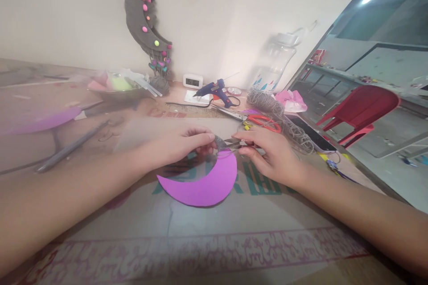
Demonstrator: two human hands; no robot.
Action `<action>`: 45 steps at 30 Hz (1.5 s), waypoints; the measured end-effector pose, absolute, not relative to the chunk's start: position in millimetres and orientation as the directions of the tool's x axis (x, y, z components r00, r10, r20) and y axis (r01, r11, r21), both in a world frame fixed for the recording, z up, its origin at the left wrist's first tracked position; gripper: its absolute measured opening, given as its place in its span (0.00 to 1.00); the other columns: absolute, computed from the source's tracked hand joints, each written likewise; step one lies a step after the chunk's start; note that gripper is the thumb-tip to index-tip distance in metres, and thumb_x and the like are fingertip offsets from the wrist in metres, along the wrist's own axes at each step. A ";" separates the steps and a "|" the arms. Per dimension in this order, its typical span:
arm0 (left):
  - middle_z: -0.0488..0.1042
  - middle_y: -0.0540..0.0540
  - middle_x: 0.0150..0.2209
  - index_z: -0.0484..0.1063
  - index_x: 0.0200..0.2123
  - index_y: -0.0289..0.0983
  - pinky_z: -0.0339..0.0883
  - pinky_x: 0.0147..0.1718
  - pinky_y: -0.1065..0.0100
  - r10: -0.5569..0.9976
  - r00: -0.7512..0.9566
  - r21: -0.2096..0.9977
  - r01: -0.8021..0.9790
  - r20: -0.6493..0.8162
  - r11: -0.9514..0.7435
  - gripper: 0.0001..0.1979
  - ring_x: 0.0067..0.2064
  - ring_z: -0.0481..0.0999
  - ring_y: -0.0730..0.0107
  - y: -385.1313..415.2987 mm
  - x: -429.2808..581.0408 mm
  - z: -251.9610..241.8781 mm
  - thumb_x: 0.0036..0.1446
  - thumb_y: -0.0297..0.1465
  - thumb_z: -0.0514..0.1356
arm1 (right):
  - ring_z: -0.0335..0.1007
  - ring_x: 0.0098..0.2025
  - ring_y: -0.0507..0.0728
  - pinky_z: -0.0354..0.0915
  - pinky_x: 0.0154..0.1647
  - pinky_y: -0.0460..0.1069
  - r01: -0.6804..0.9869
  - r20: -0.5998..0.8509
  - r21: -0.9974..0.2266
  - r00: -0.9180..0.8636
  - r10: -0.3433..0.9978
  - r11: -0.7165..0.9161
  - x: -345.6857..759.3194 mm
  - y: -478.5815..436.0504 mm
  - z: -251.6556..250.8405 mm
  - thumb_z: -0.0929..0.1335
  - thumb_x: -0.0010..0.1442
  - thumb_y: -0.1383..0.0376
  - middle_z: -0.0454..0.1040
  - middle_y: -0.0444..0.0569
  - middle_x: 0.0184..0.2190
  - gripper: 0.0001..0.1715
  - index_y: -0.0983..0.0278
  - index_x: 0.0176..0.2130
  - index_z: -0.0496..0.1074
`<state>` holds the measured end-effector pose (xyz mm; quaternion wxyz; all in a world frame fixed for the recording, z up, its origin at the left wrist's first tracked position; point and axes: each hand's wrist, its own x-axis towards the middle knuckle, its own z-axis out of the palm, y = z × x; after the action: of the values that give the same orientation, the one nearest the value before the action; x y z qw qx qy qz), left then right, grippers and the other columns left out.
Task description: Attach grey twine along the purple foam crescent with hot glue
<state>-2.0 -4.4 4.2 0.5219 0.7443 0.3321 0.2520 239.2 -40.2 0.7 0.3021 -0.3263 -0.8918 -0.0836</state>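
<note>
A purple crescent (207,187) lies at the centre, its upper tip wrapped in grey yarn (220,143). My left hand (197,140) is closed on that wrapped tip, thumb against the fingers. From the right, my right hand (264,149) pinches a small metal tool (236,143) whose narrow end touches the yarn at the tip; what kind of tool it is stays blurred. A loose strand of yarn shows near the tip.
Behind my hands are a blue glue gun (214,90), red-handled scissors (257,120), a yarn bundle (274,111) and a phone (310,133). A clear bottle (276,62) stands at the wall. Left are a bowl (117,92) and a grey stick (72,147). A decorated crescent (137,20) hangs above.
</note>
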 end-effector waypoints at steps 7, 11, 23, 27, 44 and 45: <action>0.70 0.50 0.28 0.72 0.28 0.37 0.63 0.33 0.70 0.748 0.663 0.934 0.259 0.014 -0.246 0.18 0.32 0.69 0.70 -6.3 -2.4 2.5 0.60 0.43 0.52 | 0.71 0.35 0.55 0.65 0.37 0.49 0.647 0.562 -0.069 -0.604 0.566 0.759 238.8 -40.1 1.4 0.63 0.64 0.63 0.76 0.50 0.35 0.13 0.64 0.47 0.70; 0.70 0.50 0.29 0.71 0.29 0.37 0.62 0.32 0.70 0.726 0.687 0.923 0.262 0.027 -0.282 0.17 0.31 0.69 0.71 -7.8 -2.8 3.5 0.61 0.41 0.51 | 0.70 0.33 0.55 0.63 0.35 0.49 0.657 0.523 -0.071 -0.616 0.589 0.751 236.2 -41.1 3.1 0.62 0.65 0.61 0.75 0.50 0.32 0.14 0.65 0.46 0.71; 0.69 0.50 0.29 0.70 0.30 0.36 0.61 0.30 0.70 0.681 0.732 0.946 0.228 -0.011 -0.229 0.18 0.31 0.68 0.72 -7.6 -4.7 4.7 0.61 0.42 0.52 | 0.69 0.35 0.54 0.62 0.36 0.48 0.630 0.488 -0.163 -0.618 0.617 0.760 236.8 -40.1 2.6 0.63 0.65 0.62 0.76 0.49 0.33 0.13 0.65 0.45 0.71; 0.68 0.50 0.29 0.70 0.30 0.36 0.60 0.29 0.70 0.676 0.737 0.955 0.217 -0.023 -0.204 0.18 0.31 0.68 0.71 -9.4 -5.0 5.5 0.61 0.44 0.52 | 0.70 0.35 0.53 0.62 0.37 0.47 0.603 0.501 -0.198 -0.615 0.609 0.773 237.4 -38.8 0.9 0.64 0.64 0.63 0.76 0.48 0.34 0.11 0.64 0.44 0.72; 0.70 0.51 0.26 0.71 0.26 0.36 0.62 0.33 0.70 0.719 0.695 0.902 0.298 0.021 -0.314 0.15 0.30 0.69 0.72 -8.3 -1.5 5.8 0.59 0.38 0.52 | 0.70 0.36 0.54 0.63 0.37 0.48 0.627 0.517 -0.161 -0.605 0.606 0.762 236.4 -39.9 1.2 0.64 0.64 0.63 0.76 0.49 0.34 0.12 0.65 0.45 0.72; 0.69 0.52 0.26 0.71 0.26 0.36 0.61 0.33 0.70 0.717 0.697 0.898 0.302 0.022 -0.321 0.15 0.30 0.69 0.72 -8.5 -1.7 5.9 0.60 0.38 0.52 | 0.70 0.36 0.54 0.63 0.37 0.47 0.626 0.517 -0.147 -0.612 0.599 0.766 236.2 -39.8 1.3 0.64 0.64 0.62 0.76 0.49 0.33 0.12 0.65 0.45 0.72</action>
<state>-1.7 -8.5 5.9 0.4836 0.7838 0.3251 0.2146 236.2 -39.8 1.3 0.2787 -0.3411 -0.8974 -0.0240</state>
